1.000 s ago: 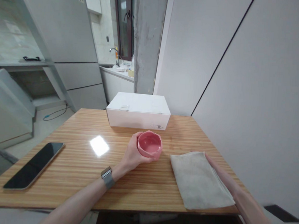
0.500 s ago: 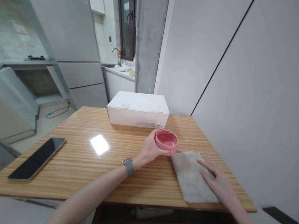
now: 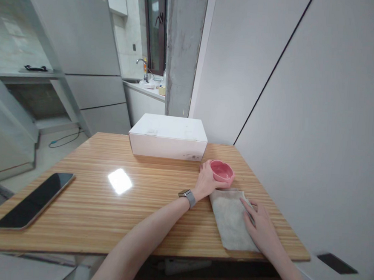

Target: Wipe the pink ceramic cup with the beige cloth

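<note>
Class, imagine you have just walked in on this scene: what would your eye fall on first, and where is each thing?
The pink bowl stands out most, held by the left hand right of centre on the wooden table, near the right end of a white box. Beside it, the right hand lies flat on a grey cloth by the table's right edge. A dark phone lies alone at the near left corner.

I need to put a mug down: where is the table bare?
The widest bare wood lies between the phone and the left hand, in front of the white box. The right end of the table is crowded: pink bowl, grey cloth, right hand.
</note>
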### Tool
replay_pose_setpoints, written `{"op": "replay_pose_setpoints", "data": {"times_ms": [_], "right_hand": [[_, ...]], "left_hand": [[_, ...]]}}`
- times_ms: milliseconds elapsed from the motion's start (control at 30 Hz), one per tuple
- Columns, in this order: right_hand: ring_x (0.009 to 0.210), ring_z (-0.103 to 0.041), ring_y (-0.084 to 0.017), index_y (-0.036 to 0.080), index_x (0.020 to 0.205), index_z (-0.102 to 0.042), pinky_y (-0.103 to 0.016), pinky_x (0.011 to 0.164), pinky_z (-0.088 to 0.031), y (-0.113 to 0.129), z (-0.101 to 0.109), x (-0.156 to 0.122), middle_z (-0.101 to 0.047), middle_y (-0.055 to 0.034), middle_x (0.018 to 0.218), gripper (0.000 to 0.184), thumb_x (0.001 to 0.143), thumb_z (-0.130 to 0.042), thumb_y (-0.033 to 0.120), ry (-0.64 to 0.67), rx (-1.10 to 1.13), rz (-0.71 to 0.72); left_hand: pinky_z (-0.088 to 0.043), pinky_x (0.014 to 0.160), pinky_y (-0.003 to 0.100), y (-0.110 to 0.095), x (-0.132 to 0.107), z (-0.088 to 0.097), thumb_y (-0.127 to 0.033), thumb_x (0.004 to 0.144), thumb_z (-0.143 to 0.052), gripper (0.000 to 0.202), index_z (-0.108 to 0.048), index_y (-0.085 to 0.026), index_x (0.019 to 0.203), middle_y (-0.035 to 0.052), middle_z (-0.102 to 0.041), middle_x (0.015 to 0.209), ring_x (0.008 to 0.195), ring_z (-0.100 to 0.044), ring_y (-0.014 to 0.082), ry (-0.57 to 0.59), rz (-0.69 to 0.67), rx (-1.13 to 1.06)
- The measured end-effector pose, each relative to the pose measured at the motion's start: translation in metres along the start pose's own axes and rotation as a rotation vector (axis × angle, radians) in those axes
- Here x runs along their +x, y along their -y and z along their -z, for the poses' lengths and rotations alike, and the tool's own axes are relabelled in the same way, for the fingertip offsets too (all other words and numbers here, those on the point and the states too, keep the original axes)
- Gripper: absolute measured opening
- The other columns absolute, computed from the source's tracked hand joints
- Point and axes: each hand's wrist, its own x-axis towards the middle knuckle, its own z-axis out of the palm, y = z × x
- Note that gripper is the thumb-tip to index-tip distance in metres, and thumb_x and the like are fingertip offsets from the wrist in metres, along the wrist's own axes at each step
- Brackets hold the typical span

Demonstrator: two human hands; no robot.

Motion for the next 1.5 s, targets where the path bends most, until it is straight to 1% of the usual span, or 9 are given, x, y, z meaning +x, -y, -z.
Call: {"op": "replay_pose_setpoints", "data": {"times_ms": [233, 400, 500, 600, 733, 833, 900, 1000, 1500], "right_hand": [[0.107, -0.054, -0.027, 0.016, 0.121, -0.059, -0.043, 0.094, -0.044, -0.001, 0.004, 0.001, -0.054, -0.0145, 0.111, 0.043, 0.086, -0.038, 0.029, 0.002, -0.01, 0.017], [0.112, -0.051, -0.029, 0.016, 0.124, -0.056, -0.048, 0.097, -0.041, 0.011, 0.02, 0.006, -0.052, -0.0154, 0.12, 0.044, 0.089, -0.039, 0.037, -0.078, -0.052, 0.013], [0.113, -0.052, -0.027, 0.019, 0.118, -0.058, -0.046, 0.099, -0.04, 0.04, 0.029, 0.009, -0.055, -0.0123, 0.119, 0.038, 0.09, -0.041, 0.037, -0.219, 0.028, 0.047], [0.11, -0.055, -0.023, 0.022, 0.115, -0.059, -0.04, 0.097, -0.042, 0.085, 0.026, 0.006, -0.058, -0.0092, 0.117, 0.029, 0.092, -0.043, 0.029, -0.247, 0.148, 0.112], [0.095, -0.061, -0.018, 0.021, 0.108, -0.06, -0.03, 0.084, -0.047, 0.148, 0.006, -0.002, -0.065, -0.0076, 0.103, 0.023, 0.093, -0.042, 0.022, -0.113, 0.312, 0.256], [0.071, -0.062, -0.016, 0.02, 0.089, -0.06, -0.027, 0.066, -0.044, 0.186, -0.012, -0.001, -0.067, -0.0037, 0.079, 0.021, 0.094, -0.04, 0.022, 0.022, 0.343, 0.237], [0.059, -0.059, -0.015, 0.02, 0.076, -0.057, -0.027, 0.058, -0.038, 0.205, -0.022, 0.001, -0.063, -0.001, 0.066, 0.025, 0.094, -0.04, 0.023, 0.089, 0.284, 0.205], [0.057, -0.059, -0.016, 0.021, 0.071, -0.053, -0.028, 0.054, -0.03, 0.22, -0.034, 0.004, -0.062, -0.0004, 0.063, 0.025, 0.093, -0.041, 0.022, 0.162, 0.159, 0.179], [0.064, -0.058, -0.015, 0.021, 0.071, -0.052, -0.027, 0.059, -0.03, 0.219, -0.035, 0.001, -0.062, 0.0005, 0.069, 0.024, 0.093, -0.041, 0.019, 0.173, 0.211, 0.175]], "left_hand": [[-0.03, 0.102, 0.041, 0.002, 0.002, -0.009, -0.057, 0.05, -0.08, 0.095, -0.039, -0.017, 0.126, 0.0124, -0.047, 0.123, 0.118, -0.043, 0.0284, -0.005, -0.009, 0.054], [-0.015, 0.111, 0.049, -0.007, 0.0, 0.002, -0.06, 0.046, -0.08, 0.12, -0.023, -0.011, 0.14, 0.0216, -0.034, 0.14, 0.133, -0.028, 0.0353, 0.068, 0.068, 0.133], [-0.018, 0.112, 0.045, -0.022, -0.007, 0.03, -0.063, 0.063, -0.069, 0.109, -0.019, -0.007, 0.143, 0.0236, -0.02, 0.149, 0.14, -0.016, 0.0332, 0.131, 0.079, 0.125], [-0.03, 0.108, 0.039, -0.038, -0.028, 0.078, -0.051, 0.08, -0.057, 0.072, -0.036, -0.013, 0.137, 0.0178, -0.035, 0.145, 0.134, -0.033, 0.0264, 0.206, 0.017, 0.119], [-0.05, 0.077, 0.029, -0.046, -0.077, 0.139, -0.042, 0.088, -0.048, 0.04, -0.054, -0.019, 0.12, 0.0086, -0.065, 0.111, 0.098, -0.062, 0.0187, 0.197, 0.097, 0.174], [-0.046, 0.062, 0.025, -0.039, -0.116, 0.158, -0.034, 0.091, -0.043, 0.025, -0.061, -0.018, 0.099, 0.0032, -0.068, 0.077, 0.069, -0.063, 0.0157, 0.144, 0.182, 0.446], [-0.042, 0.058, 0.026, -0.032, -0.136, 0.158, -0.029, 0.093, -0.04, 0.025, -0.061, -0.018, 0.084, 0.003, -0.067, 0.07, 0.064, -0.062, 0.0168, 0.153, 0.201, 0.689], [-0.039, 0.057, 0.026, -0.024, -0.154, 0.152, -0.024, 0.093, -0.039, 0.026, -0.058, -0.019, 0.077, 0.0032, -0.068, 0.074, 0.067, -0.064, 0.0184, 0.2, 0.17, 0.883], [-0.033, 0.054, 0.025, -0.019, -0.158, 0.15, -0.027, 0.095, -0.037, 0.027, -0.058, -0.023, 0.079, 0.0006, -0.068, 0.074, 0.068, -0.065, 0.0175, 0.272, 0.152, 0.966]]}}
